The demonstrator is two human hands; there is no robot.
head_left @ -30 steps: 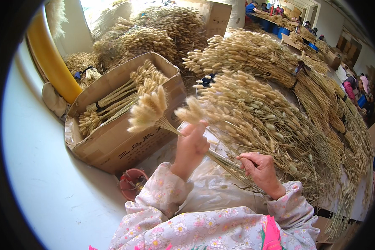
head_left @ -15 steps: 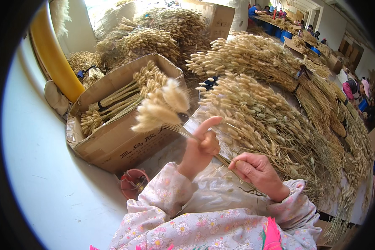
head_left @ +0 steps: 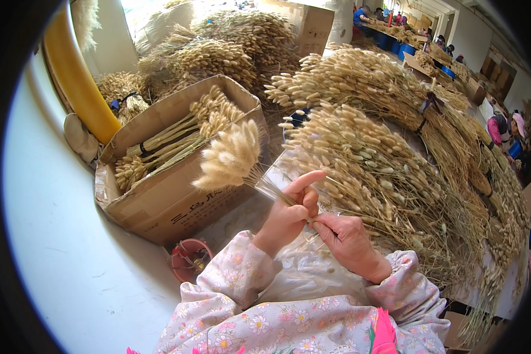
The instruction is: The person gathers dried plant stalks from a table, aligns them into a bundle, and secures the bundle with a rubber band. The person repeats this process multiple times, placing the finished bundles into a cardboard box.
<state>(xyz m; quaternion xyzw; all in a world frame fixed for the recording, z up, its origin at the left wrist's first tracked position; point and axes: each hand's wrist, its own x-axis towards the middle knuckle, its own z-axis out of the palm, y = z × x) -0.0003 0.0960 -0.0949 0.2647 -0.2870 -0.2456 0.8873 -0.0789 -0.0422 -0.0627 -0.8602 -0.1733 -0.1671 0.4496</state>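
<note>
A small bunch of dried bunny tail grass (head_left: 232,157), with fluffy cream heads, points up and to the left. My left hand (head_left: 288,217) is closed round its thin stems, index finger stretched out to the right. Just below, my right hand (head_left: 349,243) pinches at the stems' lower part, thumb and forefinger pressed together and almost touching my left hand. A large heap of loose bunny tail grass (head_left: 366,159) lies on the table just beyond my right hand, its stalks running down to the right.
At the left stands an open cardboard box (head_left: 159,209) holding tied bundles. A red bucket (head_left: 190,259) sits below it, beside a white wall (head_left: 71,253) and a yellow pipe (head_left: 76,65). Clear plastic sheeting (head_left: 312,274) lies before me. Piled grass (head_left: 242,41) fills the back; people work far right.
My right hand has moved up and left along the stems to my left hand. The fluffy heads, blurred and spread before, now sit closer together and sharp.
</note>
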